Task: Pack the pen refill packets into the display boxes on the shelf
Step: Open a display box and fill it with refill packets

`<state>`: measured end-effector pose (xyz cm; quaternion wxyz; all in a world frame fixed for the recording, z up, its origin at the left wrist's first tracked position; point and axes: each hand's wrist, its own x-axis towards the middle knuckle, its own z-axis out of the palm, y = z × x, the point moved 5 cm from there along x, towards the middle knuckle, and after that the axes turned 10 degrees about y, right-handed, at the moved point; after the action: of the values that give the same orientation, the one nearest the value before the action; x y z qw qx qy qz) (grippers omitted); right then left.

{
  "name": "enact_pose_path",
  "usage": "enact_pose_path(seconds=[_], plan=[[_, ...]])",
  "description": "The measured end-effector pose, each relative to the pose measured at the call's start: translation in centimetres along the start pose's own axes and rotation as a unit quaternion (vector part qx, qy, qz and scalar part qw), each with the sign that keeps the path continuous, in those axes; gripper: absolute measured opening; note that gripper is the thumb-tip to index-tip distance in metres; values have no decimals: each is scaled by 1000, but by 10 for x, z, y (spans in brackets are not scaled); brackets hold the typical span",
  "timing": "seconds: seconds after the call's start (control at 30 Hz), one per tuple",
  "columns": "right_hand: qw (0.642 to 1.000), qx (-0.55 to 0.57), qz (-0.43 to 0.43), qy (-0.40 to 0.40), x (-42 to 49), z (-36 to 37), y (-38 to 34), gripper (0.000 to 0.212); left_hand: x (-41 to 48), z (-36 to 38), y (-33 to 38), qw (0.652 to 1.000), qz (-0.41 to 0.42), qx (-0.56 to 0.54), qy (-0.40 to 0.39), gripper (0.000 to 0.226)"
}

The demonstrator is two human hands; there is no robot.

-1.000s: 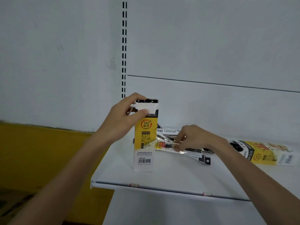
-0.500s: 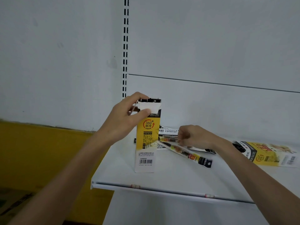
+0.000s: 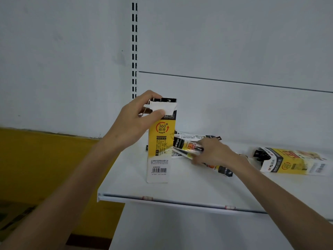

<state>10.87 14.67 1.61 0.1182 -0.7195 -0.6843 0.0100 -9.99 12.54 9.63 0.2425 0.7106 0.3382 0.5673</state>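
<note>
A tall yellow and white display box (image 3: 161, 141) stands upright on the white shelf (image 3: 180, 188). My left hand (image 3: 134, 121) grips its top, thumb pressing the white flap down. My right hand (image 3: 214, 153) pinches a clear pen refill packet (image 3: 187, 147), lifted a little off the shelf just right of the box. More refill packets (image 3: 194, 137) lie behind it, and another one (image 3: 220, 169) lies below my right hand. A second display box (image 3: 292, 161) lies on its side at the right, with black refill ends showing at its open mouth.
The shelf's front edge (image 3: 180, 202) carries a price rail with two small clips. A slotted upright (image 3: 134, 47) runs up the white back wall. A yellow panel (image 3: 45, 163) is lower left.
My right hand has picked one refill packet off the pile and turned its end toward the standing box. My left hand keeps hold of the box top.
</note>
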Motion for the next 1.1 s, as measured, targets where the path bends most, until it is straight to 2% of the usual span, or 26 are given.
enact_pose_path(seconds=[0.1, 0.23, 0.27, 0.33, 0.4, 0.47, 0.57, 0.6, 0.67, 0.73, 0.8, 0.87, 0.93, 1.03, 1.1], plan=[[999, 26, 13, 36, 3, -11, 2, 15, 0, -1, -2, 1000, -6, -5, 2, 11], [976, 213, 35, 34, 0, -38, 0, 14, 0, -1, -2, 1000, -4, -5, 4, 13], [965, 257, 44, 30, -2, -44, -1, 17, -1, -1, -2, 1000, -3, -2, 4, 13], [951, 302, 54, 31, -4, -52, -1, 38, -1, -1, -1, 1000, -4, 3, 7, 14], [952, 295, 48, 69, -4, -57, -2, 42, -1, -2, 2, 1000, -6, 9, 6, 14], [960, 251, 24, 121, -3, -62, -3, 28, -1, -3, 5, 1000, -9, 7, -6, 12], [962, 233, 21, 138, -1, -66, -4, 41, -2, -4, 10, 999, -18, -5, -27, 9], [957, 244, 26, 154, 0, -69, -5, 39, -2, -4, 11, 999, -21, -7, -32, 9], [921, 328, 27, 206, 3, -80, -10, 27, -3, -4, 12, 999, -21, -6, -38, 9], [853, 463, 18, 239, 4, -97, -17, 8, -3, -4, 13, 999, -21, -1, -41, 9], [805, 544, -6, 238, 6, -115, -27, 29, -4, -4, 14, 999, -21, 3, -40, 10], [799, 548, -20, 248, 6, -133, -36, 43, -4, -5, 13, 999, -19, 12, -40, 11], [784, 557, -34, 273, 2, -147, -44, 43, -4, -6, 13, 999, -18, 17, -40, 11], [736, 599, -133, 284, -7, -164, -63, 25, -4, -6, 13, 999, -18, 16, -41, 9], [729, 586, -209, 286, -13, -168, -73, 10, -4, -5, 13, 999, -16, 12, -47, 10]])
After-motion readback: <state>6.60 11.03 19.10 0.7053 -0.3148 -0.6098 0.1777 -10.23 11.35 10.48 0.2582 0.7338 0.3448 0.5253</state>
